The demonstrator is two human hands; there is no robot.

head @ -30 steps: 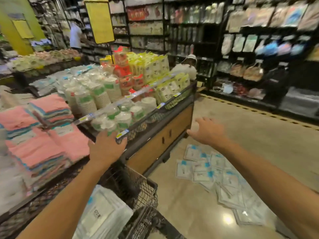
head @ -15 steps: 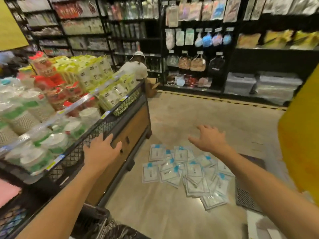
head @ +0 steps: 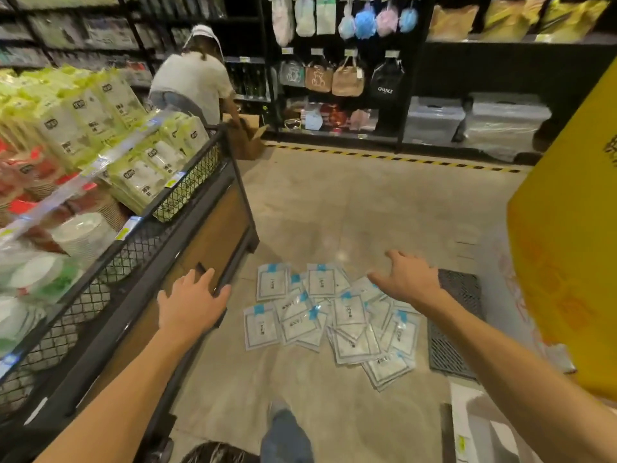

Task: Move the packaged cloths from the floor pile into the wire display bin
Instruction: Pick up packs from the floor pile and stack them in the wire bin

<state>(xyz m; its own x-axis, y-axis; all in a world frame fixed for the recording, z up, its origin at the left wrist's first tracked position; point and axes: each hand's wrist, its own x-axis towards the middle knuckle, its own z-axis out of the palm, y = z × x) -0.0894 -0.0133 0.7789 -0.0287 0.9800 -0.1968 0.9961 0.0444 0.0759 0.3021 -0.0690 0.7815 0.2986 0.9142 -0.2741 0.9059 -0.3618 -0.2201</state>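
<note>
A loose pile of packaged cloths [head: 329, 320] lies on the floor [head: 350, 208], flat clear packets with blue tabs overlapping one another at all angles. The pile sits between the wooden base of a display stand [head: 200, 242] on its left and a dark floor grate [head: 457, 325] on its right, with the rightmost packets close to the grate, possibly touching it.

The left hand [head: 190, 304] is held out palm down with the fingers straight and slightly spread, holding nothing; it is seen over the lower corner of the stand, and whether the fingertips touch it cannot be told. The right hand [head: 409, 279] reaches forward above the right part of the pile, fingers spread and relaxed, empty, not touching any packet.

The stand carries a black wire mesh bin [head: 187, 185] along its top, filled with green and white packets [head: 140, 175] at the far end and stacked paper cups and plates [head: 80, 235] nearer. A yellow sign [head: 567, 262] fills the right edge of the view. At the far end of the stand another person [head: 193, 81] bends over a cardboard box [head: 245, 135]. Beyond a black and yellow striped line [head: 394, 158] on the floor stand dark shelves with hanging bags [head: 347, 78] and bath sponges [head: 365, 20]. The wearer's own trouser leg [head: 283, 436] shows at the bottom edge.
</note>
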